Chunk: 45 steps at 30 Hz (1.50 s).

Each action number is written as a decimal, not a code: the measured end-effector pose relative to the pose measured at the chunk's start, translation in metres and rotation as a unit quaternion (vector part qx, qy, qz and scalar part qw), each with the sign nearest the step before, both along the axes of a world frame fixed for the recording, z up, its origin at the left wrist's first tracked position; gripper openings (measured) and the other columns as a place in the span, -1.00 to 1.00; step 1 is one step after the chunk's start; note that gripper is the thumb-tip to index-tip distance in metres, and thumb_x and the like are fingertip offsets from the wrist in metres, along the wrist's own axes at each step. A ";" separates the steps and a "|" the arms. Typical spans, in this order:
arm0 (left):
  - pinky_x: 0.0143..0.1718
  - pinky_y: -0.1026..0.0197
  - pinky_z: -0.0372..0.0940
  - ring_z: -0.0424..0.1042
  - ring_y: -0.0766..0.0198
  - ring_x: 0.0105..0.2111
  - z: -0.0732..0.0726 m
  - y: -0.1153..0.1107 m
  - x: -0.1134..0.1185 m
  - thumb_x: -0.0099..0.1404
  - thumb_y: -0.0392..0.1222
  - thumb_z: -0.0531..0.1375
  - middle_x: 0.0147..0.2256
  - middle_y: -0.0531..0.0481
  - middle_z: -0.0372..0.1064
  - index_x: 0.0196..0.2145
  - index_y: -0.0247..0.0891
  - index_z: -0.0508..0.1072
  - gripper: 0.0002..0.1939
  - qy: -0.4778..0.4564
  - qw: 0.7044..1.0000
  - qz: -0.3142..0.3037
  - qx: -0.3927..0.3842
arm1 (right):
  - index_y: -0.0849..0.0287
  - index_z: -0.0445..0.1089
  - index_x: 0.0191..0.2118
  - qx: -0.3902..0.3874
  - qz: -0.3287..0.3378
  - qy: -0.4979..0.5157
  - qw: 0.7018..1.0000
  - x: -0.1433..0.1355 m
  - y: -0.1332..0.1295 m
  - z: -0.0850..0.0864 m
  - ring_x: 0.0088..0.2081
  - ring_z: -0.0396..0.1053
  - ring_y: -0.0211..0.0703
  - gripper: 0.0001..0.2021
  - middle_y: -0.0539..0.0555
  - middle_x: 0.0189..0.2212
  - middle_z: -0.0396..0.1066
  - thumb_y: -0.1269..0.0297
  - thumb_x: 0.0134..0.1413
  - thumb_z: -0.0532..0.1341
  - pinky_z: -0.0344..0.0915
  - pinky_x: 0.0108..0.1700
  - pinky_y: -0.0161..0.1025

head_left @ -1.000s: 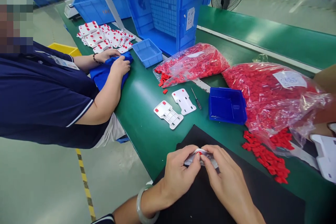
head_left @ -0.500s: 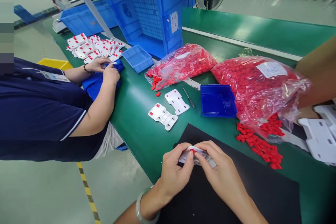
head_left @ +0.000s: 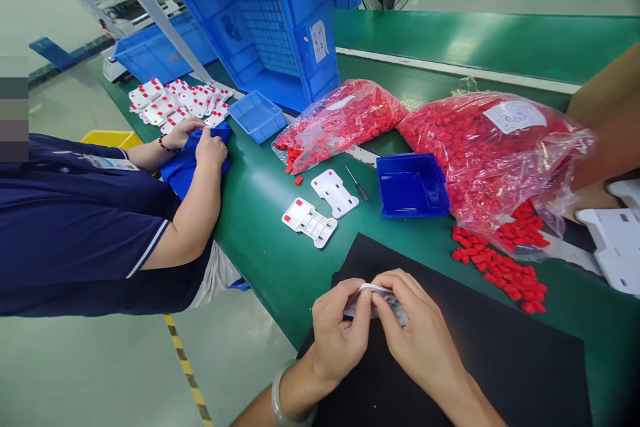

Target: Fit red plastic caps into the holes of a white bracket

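Observation:
My left hand (head_left: pixel 339 335) and my right hand (head_left: pixel 419 335) together pinch a small white plastic part (head_left: pixel 371 296) just above a black mat (head_left: pixel 500 360) at the near edge of the green bench. Fingers cover most of the part. Loose red clips (head_left: pixel 500 267) lie to the right of my hands, spilling from a big clear bag of red clips (head_left: pixel 493 147). Two white plates with red clips (head_left: pixel 310 220) lie flat beyond my hands.
A dark blue bin (head_left: pixel 413 185), a small screwdriver (head_left: pixel 359 185) and a second bag of red clips (head_left: pixel 345 117) sit mid-bench. A co-worker's hands (head_left: pixel 210 147) rest on blue cloth at left, near a pile of white plates (head_left: pixel 175 100). Blue crates (head_left: pixel 280 20) stand behind.
My hands stayed together on the white part; the red clip seen on it earlier is now hidden by my fingers. The view shifted slightly.

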<state>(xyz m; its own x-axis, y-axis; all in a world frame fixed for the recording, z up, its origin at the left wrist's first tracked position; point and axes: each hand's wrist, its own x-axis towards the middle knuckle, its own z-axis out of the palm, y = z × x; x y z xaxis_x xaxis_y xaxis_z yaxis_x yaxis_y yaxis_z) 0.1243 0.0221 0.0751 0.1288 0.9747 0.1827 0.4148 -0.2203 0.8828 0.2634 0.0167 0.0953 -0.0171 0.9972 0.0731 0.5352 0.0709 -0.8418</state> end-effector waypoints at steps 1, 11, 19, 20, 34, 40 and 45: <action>-0.43 0.34 0.26 0.37 0.38 -0.49 -0.001 0.002 0.001 0.32 -0.32 0.14 -0.41 0.05 0.44 -0.25 -0.24 0.42 -0.93 -0.002 1.000 0.001 -0.012 | 0.09 0.31 -0.28 -0.011 0.005 0.008 1.000 0.001 0.002 -0.001 -0.28 0.36 -0.18 -0.89 0.02 -0.33 0.38 0.31 0.27 0.06 0.31 -0.26 -0.24; -0.38 0.33 0.27 0.39 0.35 -0.43 0.003 0.005 -0.010 0.36 -0.25 0.12 -0.36 0.01 0.45 -0.21 -0.25 0.42 -0.90 -0.048 0.993 -0.057 -0.094 | 0.07 0.33 -0.24 -0.017 0.019 0.004 1.000 0.004 -0.003 -0.002 -0.26 0.39 -0.21 -0.89 0.01 -0.29 0.40 0.31 0.28 0.06 0.33 -0.26 -0.29; -0.37 0.33 0.26 0.38 0.35 -0.42 0.002 0.006 -0.004 0.36 -0.20 0.14 -0.38 0.02 0.44 -0.24 -0.27 0.43 -0.89 -0.095 0.987 -0.013 -0.128 | 0.09 0.32 -0.14 -0.002 0.028 -0.059 0.998 0.003 -0.003 -0.007 -0.20 0.38 -0.16 -0.85 0.05 -0.24 0.40 0.27 0.30 0.03 0.36 -0.21 -0.22; -0.37 0.33 0.26 0.38 0.35 -0.42 0.001 0.010 -0.003 0.37 -0.16 0.14 -0.39 0.02 0.43 -0.25 -0.28 0.42 -0.86 -0.128 0.979 -0.007 -0.157 | 0.10 0.31 -0.03 0.013 0.035 -0.103 0.994 0.007 -0.004 -0.009 -0.14 0.37 -0.11 -0.80 0.09 -0.16 0.40 0.24 0.28 0.08 0.36 -0.16 -0.16; -0.34 0.31 0.30 0.41 0.33 -0.38 0.001 0.025 -0.020 0.24 -0.09 0.28 -0.30 -0.05 0.44 -0.05 -0.31 0.41 -0.63 -0.247 0.924 -0.063 -0.285 | 0.24 -0.01 0.31 0.090 0.090 -0.379 0.917 0.029 -0.033 -0.022 -0.24 0.25 0.01 -0.26 0.18 -0.14 0.34 0.47 -0.03 0.20 0.34 -0.30 -0.06; -0.34 0.29 0.34 0.44 0.29 -0.36 0.008 0.024 -0.024 0.26 -0.15 0.24 -0.30 -0.09 0.48 -0.10 -0.34 0.47 -0.71 -0.155 0.946 -0.092 -0.270 | 0.28 0.05 0.28 0.113 0.090 -0.403 0.904 0.029 -0.038 -0.011 -0.27 0.23 -0.01 -0.23 0.16 -0.19 0.34 0.48 -0.13 0.26 0.29 -0.32 -0.05; -0.35 0.26 0.39 0.48 0.27 -0.40 0.013 0.021 -0.030 0.28 -0.21 0.19 -0.33 -0.06 0.53 -0.01 -0.28 0.49 -0.67 -0.008 0.971 -0.130 -0.201 | 0.30 0.17 0.22 0.121 0.105 -0.430 0.889 0.030 -0.041 -0.003 -0.32 0.21 -0.02 -0.28 0.12 -0.29 0.32 0.44 -0.17 0.28 0.25 -0.36 -0.06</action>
